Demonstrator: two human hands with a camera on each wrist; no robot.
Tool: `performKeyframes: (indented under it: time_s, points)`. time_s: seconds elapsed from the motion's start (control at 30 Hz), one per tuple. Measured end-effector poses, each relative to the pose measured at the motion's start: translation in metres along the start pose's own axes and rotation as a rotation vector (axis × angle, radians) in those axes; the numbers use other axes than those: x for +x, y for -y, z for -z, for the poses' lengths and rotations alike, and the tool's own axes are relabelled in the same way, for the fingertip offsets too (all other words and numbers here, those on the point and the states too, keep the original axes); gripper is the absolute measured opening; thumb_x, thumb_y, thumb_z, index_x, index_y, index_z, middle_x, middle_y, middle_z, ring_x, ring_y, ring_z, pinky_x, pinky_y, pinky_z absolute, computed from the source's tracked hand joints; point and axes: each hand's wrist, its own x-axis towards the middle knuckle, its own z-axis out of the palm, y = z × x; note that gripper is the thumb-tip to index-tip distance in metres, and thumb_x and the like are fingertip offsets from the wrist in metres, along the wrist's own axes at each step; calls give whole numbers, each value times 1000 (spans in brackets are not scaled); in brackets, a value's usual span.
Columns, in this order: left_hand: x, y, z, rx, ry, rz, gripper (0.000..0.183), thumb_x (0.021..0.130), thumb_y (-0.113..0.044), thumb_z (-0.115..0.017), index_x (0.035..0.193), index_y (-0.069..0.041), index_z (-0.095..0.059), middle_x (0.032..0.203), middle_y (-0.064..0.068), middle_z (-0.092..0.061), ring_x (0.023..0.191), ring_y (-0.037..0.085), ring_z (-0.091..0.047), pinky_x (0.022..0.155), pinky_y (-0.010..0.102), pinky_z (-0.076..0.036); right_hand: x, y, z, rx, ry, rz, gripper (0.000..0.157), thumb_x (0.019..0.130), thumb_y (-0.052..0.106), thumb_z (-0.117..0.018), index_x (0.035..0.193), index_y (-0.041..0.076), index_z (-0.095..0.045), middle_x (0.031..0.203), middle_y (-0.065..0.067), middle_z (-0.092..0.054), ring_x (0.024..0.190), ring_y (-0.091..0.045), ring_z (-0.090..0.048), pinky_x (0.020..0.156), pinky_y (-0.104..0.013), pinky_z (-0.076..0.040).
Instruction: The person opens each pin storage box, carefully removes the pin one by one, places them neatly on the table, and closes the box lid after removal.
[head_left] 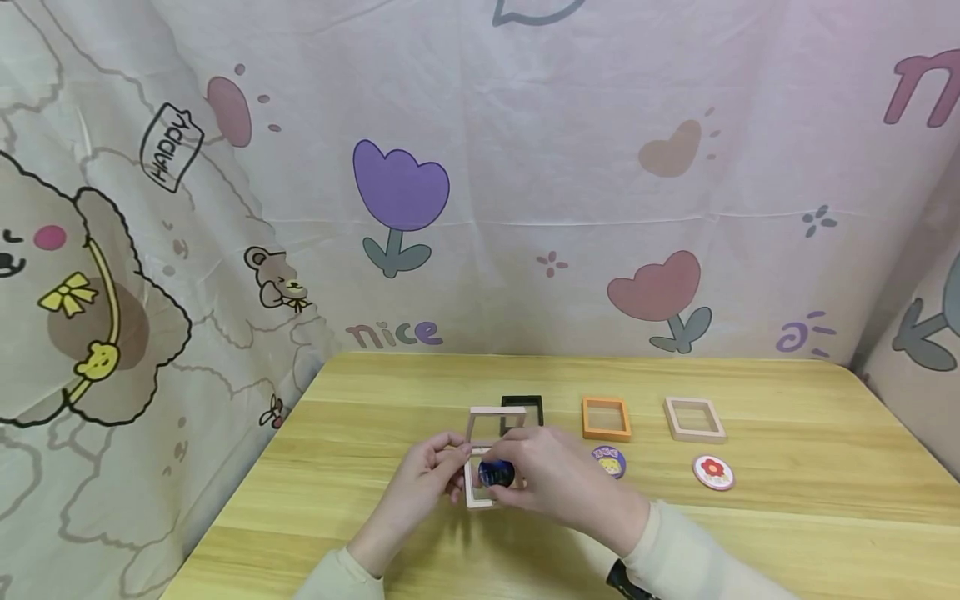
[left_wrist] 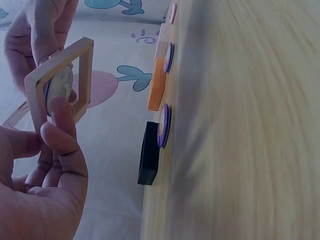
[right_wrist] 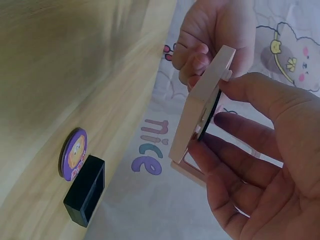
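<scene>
A pale pink square display frame [head_left: 482,504] stands unfolded in the air, its two hinged halves apart with clear film windows. My left hand [head_left: 422,478] grips its left edge between thumb and fingers. With thumb and fingertips, my right hand [head_left: 558,477] pinches a round dark blue badge [head_left: 496,473] at the lower half's window. From the left wrist view, the badge's pale back [left_wrist: 61,86] shows through the window, left fingertips right against it. The right wrist view catches the badge edge-on, close along the frame's rim [right_wrist: 200,95].
Behind the hands on the wooden table [head_left: 360,400] lie a black frame [head_left: 522,400], an orange frame [head_left: 606,434] and another pale pink frame [head_left: 699,435]. Nearer lie a purple badge [head_left: 609,461] and a red-flower badge [head_left: 713,472]. The left wrist view adds another purple-rimmed badge [left_wrist: 164,126].
</scene>
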Motion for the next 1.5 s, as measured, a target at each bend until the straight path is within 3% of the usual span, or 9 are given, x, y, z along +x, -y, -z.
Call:
performKeyframes:
  time_s: [0.33, 0.47, 0.67, 0.9, 1.0, 1.13, 1.3, 1.5]
  points:
    - [-1, 3, 3, -9, -13, 19, 32, 111, -20, -58, 124, 9, -63, 80, -3, -71, 68, 7, -61, 62, 17, -54, 7, 0, -9, 16, -9, -13, 17, 85, 26, -86, 98, 17, -80, 90, 7, -74, 68, 4, -50, 58, -10, -41]
    - [-1, 8, 12, 16, -46, 34, 32, 111, -20, -59, 124, 9, -63, 81, 2, -73, 68, 8, -62, 63, 18, -55, 10, -3, -11, 56, -25, -15, 21, 85, 27, -86, 101, 16, -80, 90, 6, -74, 69, 2, -53, 58, -11, -43]
    - [-3, 21, 37, 3, -180, 82, 31, 111, -18, -58, 126, 9, -61, 85, 12, -79, 68, 9, -64, 62, 20, -56, 16, -18, -19, 155, -29, -70, 22, 87, 25, -84, 106, 14, -78, 94, 4, -78, 80, -5, -69, 68, -16, -57]
    - [-10, 22, 62, -100, -336, 109, 27, 112, -17, -55, 122, 7, -62, 81, 5, -77, 65, 8, -61, 59, 18, -52, 20, -32, -28, 236, 52, -205, 22, 90, 28, -85, 107, 16, -78, 97, 7, -77, 89, -4, -70, 76, -20, -59]
    - [-15, 17, 71, -113, -351, 81, 24, 113, -19, -55, 117, 3, -62, 79, 3, -76, 63, 7, -59, 57, 17, -51, 28, -32, -36, 219, 101, -218, 25, 91, 31, -84, 110, 16, -78, 100, 6, -78, 91, -6, -70, 79, -22, -59]
    - [-18, 14, 76, -104, -317, 10, 23, 114, -24, -54, 114, -3, -62, 79, -1, -75, 61, 5, -58, 56, 15, -51, 44, -27, -50, 159, 170, -198, 28, 91, 32, -84, 113, 15, -77, 104, 1, -79, 89, -8, -69, 77, -20, -58]
    - [-20, 11, 77, -101, -299, -29, 27, 114, -27, -55, 117, -1, -62, 79, -3, -74, 61, 4, -58, 56, 15, -51, 64, -17, -72, 92, 231, -176, 28, 92, 31, -84, 112, 12, -79, 100, 1, -78, 81, -3, -63, 69, -16, -55]
    - [-25, 3, 77, -133, -304, -65, 25, 114, -24, -55, 120, 0, -62, 78, -2, -73, 60, 5, -56, 54, 15, -50, 84, -8, -91, -74, 257, -159, 21, 90, 35, -86, 97, 16, -79, 86, 5, -71, 68, -2, -52, 57, -18, -48]
